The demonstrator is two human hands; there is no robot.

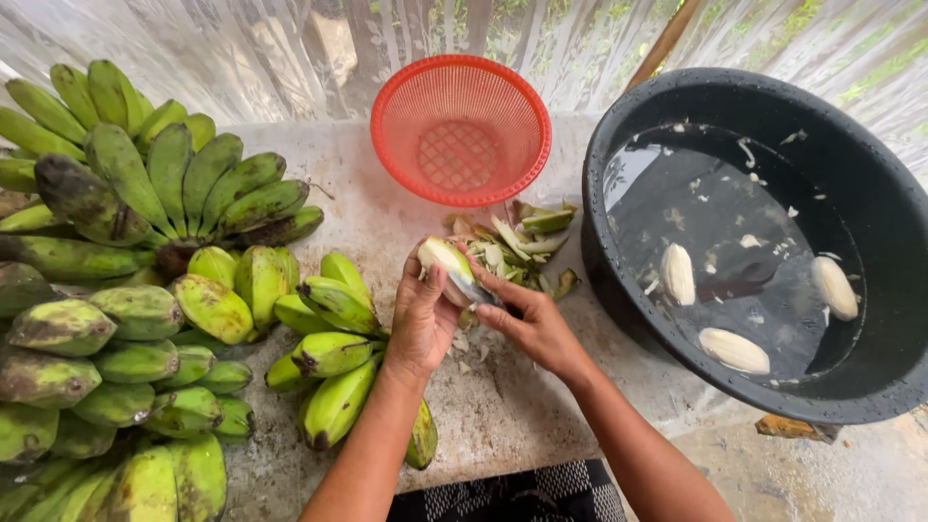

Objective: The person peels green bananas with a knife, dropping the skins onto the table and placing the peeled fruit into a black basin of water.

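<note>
My left hand (421,319) grips a partly peeled green banana (444,257), its pale flesh showing at the top. My right hand (534,324) holds a small knife (474,289) with the blade against the banana's side. Both hands are over the pale stone slab (377,217), just in front of a heap of green peelings (522,242). To the right stands a large black basin (899,251) of water with three peeled white bananas (678,274) floating in it.
Bunches of unpeeled green bananas (145,290) cover the left of the slab, one bunch close to my left forearm. An empty red mesh basket (460,130) stands tilted at the back. A plastic sheet wall and a wooden pole (662,43) are behind.
</note>
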